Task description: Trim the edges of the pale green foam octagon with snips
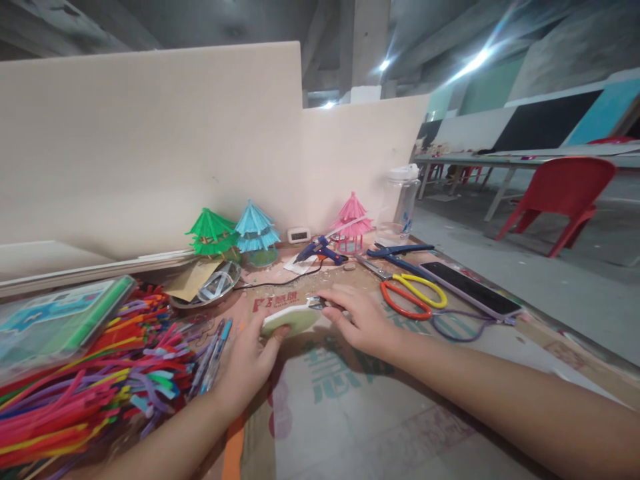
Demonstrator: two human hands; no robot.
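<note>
My left hand [249,365] is closed on a pale green disc [295,321] with a white edge, thumb on top of it. At the disc's right edge, my right hand [363,323] is closed on a small shiny metal tool [316,303]; the fingers hide most of it, so I cannot tell its kind. Beyond the hands lies a blue glue gun [320,251] with its cord. Scissors [407,293] with orange and yellow handles rest to the right of my right hand. Several pens [213,360] lie just left of my left hand.
Pipe cleaners [100,380] and a plastic case [65,327] cover the left side. Small green [213,230], blue [256,230] and pink pavilion models [353,217] stand by the partition [150,147]. A phone [470,288], blue-handled pliers [400,251] and a clear bottle [400,207] are at right.
</note>
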